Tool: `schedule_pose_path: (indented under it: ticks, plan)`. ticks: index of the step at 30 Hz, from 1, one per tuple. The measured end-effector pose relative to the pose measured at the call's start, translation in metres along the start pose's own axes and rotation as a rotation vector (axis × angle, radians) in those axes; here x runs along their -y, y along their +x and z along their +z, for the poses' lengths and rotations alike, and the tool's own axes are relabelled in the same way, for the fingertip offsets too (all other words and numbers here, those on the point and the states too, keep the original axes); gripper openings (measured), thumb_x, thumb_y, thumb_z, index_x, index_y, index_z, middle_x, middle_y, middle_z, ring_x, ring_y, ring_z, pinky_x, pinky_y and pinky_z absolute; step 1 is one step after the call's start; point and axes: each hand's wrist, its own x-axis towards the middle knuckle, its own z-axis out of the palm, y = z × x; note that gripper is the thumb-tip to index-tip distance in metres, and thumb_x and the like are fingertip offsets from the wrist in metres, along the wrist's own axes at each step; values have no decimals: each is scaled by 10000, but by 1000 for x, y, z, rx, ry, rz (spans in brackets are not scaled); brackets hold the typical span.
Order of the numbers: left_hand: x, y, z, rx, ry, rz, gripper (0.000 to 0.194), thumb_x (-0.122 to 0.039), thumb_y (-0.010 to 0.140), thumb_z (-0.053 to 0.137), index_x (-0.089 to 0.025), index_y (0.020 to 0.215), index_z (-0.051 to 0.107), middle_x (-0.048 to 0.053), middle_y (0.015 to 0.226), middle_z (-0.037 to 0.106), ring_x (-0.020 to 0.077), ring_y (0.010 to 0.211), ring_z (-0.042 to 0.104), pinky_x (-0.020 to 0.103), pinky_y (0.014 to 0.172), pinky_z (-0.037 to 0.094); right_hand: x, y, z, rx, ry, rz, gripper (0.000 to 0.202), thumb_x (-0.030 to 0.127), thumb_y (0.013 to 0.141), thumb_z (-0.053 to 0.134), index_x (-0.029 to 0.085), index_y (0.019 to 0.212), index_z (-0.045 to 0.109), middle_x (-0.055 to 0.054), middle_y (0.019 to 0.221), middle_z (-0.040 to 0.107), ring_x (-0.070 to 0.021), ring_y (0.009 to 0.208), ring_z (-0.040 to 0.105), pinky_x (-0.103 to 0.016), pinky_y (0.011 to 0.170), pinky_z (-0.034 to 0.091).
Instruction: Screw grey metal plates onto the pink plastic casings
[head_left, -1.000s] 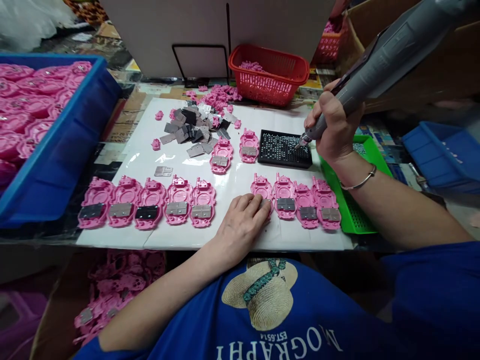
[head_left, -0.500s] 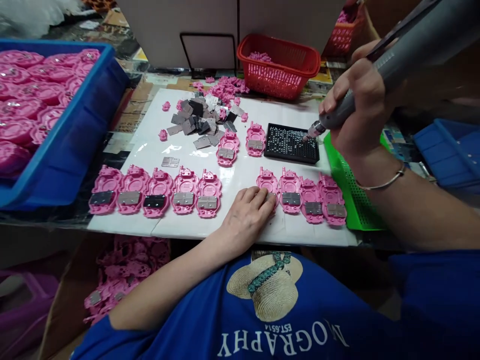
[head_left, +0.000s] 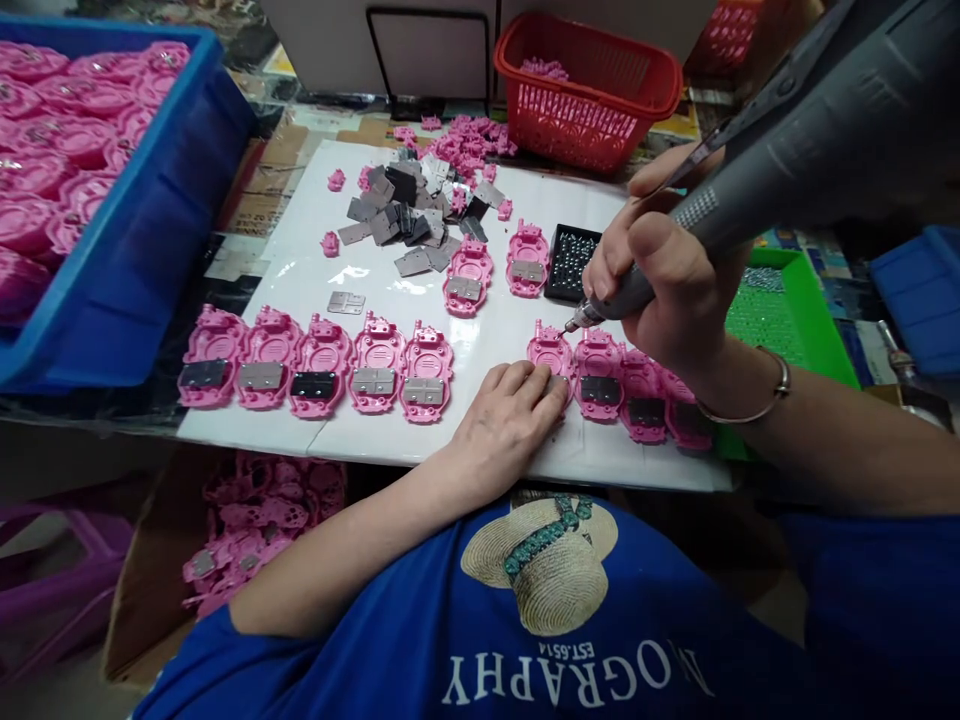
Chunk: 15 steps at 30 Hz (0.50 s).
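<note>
My right hand (head_left: pixel 660 285) grips a grey electric screwdriver (head_left: pixel 757 190), its tip just above the top of a pink plastic shell (head_left: pixel 549 352). My left hand (head_left: pixel 510 420) lies flat on the white sheet (head_left: pixel 322 285), fingers pressing on the lower part of that same shell. Three more pink shells with metal plates (head_left: pixel 622 392) lie in a row to its right, partly under my right wrist. A black screw tray (head_left: pixel 568 262) sits behind, half hidden by my right hand.
Five pink shells (head_left: pixel 315 365) line the sheet's left front. Loose grey metal plates (head_left: pixel 405 220) and small pink bits lie at the back. A red basket (head_left: pixel 589 95), a blue bin of pink parts (head_left: pixel 142 230), and a green tray (head_left: pixel 810 320) surround the sheet.
My right hand brought the screwdriver from the black screw tray down and left to the pink shell under my left fingers. The left hand stayed put.
</note>
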Motion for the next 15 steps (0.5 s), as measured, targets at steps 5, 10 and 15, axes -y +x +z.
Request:
schedule_pose_path:
  ticks: [5,10,15]
  plan:
    - [0,0,1,10,-20,-1,312,-185,976,483,-83,1263,550,142,1206,618,267,1059,517,404,894,467,-3,-3,3,-12,49,20,343,455,681,799,283,867,567,77,552,471,-97,399,407,-277,384,367]
    - [-1,2,0,29,-43,10,312,-174,987,450,-61,1263,540,158,1202,611,263,1066,513,390,896,482,-10,-8,2,117,68,-44,267,380,766,773,265,791,533,73,567,481,-86,403,412,-254,366,344]
    - [0,4,1,19,-56,8,304,-185,1007,404,-63,1239,557,150,1174,621,243,1031,525,369,896,490,-12,-3,1,76,51,28,348,447,723,796,267,846,524,78,562,451,-106,417,435,-278,402,366]
